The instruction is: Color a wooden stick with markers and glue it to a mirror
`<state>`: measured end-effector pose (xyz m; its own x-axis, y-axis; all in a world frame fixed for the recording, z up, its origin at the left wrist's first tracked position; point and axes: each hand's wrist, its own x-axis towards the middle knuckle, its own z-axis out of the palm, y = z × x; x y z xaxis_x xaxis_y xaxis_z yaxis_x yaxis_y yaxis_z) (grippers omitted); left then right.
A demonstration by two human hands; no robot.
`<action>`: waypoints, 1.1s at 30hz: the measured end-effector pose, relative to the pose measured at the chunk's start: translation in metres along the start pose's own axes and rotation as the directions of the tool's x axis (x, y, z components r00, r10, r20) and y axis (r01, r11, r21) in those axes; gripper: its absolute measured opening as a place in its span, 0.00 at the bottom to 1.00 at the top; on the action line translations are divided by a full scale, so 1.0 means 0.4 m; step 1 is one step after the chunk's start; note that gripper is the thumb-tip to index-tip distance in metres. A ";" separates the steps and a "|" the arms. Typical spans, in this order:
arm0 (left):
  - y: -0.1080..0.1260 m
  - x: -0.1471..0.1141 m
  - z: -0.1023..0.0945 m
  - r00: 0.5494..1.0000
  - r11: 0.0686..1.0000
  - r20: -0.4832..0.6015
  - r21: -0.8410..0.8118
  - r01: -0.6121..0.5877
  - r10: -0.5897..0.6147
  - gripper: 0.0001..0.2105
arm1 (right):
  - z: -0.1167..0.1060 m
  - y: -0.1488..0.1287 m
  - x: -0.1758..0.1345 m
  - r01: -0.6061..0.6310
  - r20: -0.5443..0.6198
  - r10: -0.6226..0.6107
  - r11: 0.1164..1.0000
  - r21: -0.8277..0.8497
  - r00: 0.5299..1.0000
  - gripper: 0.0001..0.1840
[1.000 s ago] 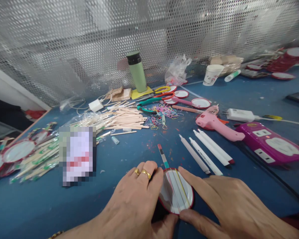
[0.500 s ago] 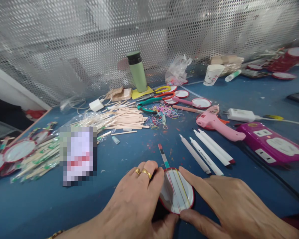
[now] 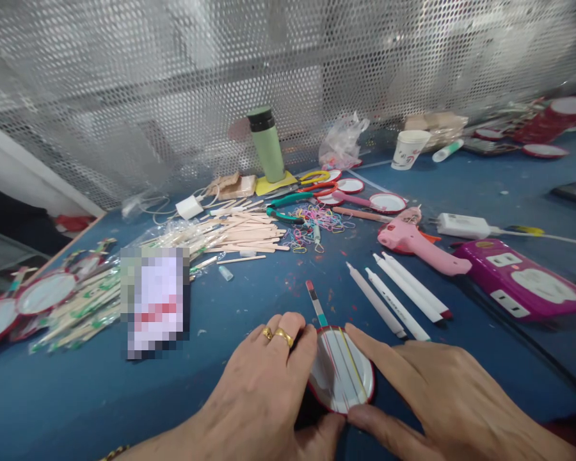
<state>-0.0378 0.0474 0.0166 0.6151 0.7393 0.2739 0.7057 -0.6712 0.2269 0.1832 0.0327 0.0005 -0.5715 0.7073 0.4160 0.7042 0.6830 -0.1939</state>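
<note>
Between my hands is a round, red-rimmed white disc (image 3: 338,374). Several thin rubber bands in yellow, red and dark tones run lengthwise across its face. From its far edge sticks out a flat stick (image 3: 315,301) with red, dark, grey and teal bands. My left hand (image 3: 273,378), with gold rings, grips the disc's left edge, fingers at the far side and thumb at the near rim. On the right side, my right hand (image 3: 427,390) holds the rim between index finger and thumb. The disc's underside is hidden.
White marker pens (image 3: 388,298) lie right of the disc, near a pink glue gun (image 3: 420,243) and purple power strip (image 3: 523,278). Beyond are colourful rubber bands (image 3: 317,224), wooden sticks (image 3: 249,230), pliers (image 3: 288,198) and a green flask (image 3: 267,147). A pixelated packet (image 3: 158,301) lies left.
The view has tilted slightly, so the background sits a little lower and to the right on the left side. Both hands keep the same hold on the disc.
</note>
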 end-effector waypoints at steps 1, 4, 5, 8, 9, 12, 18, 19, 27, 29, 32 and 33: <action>0.000 0.000 0.000 1.000 1.000 0.004 -0.001 0.002 -0.002 0.22 | 0.000 0.000 -0.001 0.004 0.000 -0.004 1.000 -0.004 1.000 0.22; 0.001 0.000 -0.003 1.000 1.000 0.024 -0.006 0.014 -0.013 0.21 | 0.002 0.002 -0.004 0.022 0.005 -0.022 1.000 -0.018 1.000 0.22; 0.001 0.000 -0.005 0.999 1.000 0.029 -0.006 0.017 -0.017 0.21 | 0.002 0.003 -0.006 0.024 -0.004 -0.024 0.999 -0.028 1.000 0.22; 0.001 0.000 -0.004 1.000 1.000 0.023 0.001 0.020 -0.020 0.21 | 0.005 0.006 -0.012 0.023 -0.013 -0.023 0.998 -0.055 1.000 0.22; 0.000 0.000 -0.001 1.000 1.000 0.023 0.000 0.017 -0.017 0.21 | 0.006 0.006 -0.014 0.023 -0.024 -0.025 0.998 -0.065 0.999 0.22; -0.002 -0.003 0.011 0.999 1.000 -0.041 0.003 -0.002 0.002 0.21 | 0.010 0.006 -0.016 0.030 -0.020 -0.032 0.996 -0.079 0.999 0.22; -0.004 -0.006 0.009 1.000 1.000 0.025 0.001 0.012 -0.012 0.22 | 0.018 0.002 -0.011 -0.030 -0.073 0.025 0.998 -0.056 0.997 0.24; -0.003 -0.006 0.008 0.999 1.000 0.029 -0.002 0.016 -0.016 0.23 | 0.018 0.001 -0.011 -0.028 -0.067 0.025 0.999 -0.045 0.997 0.24; -0.003 -0.004 0.005 1.000 1.000 0.024 -0.011 0.011 -0.010 0.22 | 0.024 0.004 -0.015 -0.026 -0.076 0.022 0.999 -0.047 0.997 0.26; -0.003 -0.002 0.004 1.000 1.000 0.025 -0.012 0.010 -0.010 0.21 | 0.024 0.004 -0.014 -0.020 -0.068 0.017 0.999 -0.044 0.998 0.26; -0.003 -0.003 0.008 1.000 1.000 0.018 -0.003 0.006 -0.006 0.21 | 0.022 0.005 -0.014 -0.028 -0.053 0.026 0.998 -0.047 0.998 0.24; -0.003 -0.005 0.012 1.000 1.000 0.005 0.002 0.003 -0.003 0.21 | 0.021 0.005 -0.014 -0.028 -0.053 0.026 0.998 -0.050 0.998 0.23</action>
<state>-0.0381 0.0470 0.0115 0.6149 0.7416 0.2681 0.7081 -0.6689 0.2263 0.1843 0.0316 -0.0099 -0.5304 0.7140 0.4571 0.7404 0.6528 -0.1604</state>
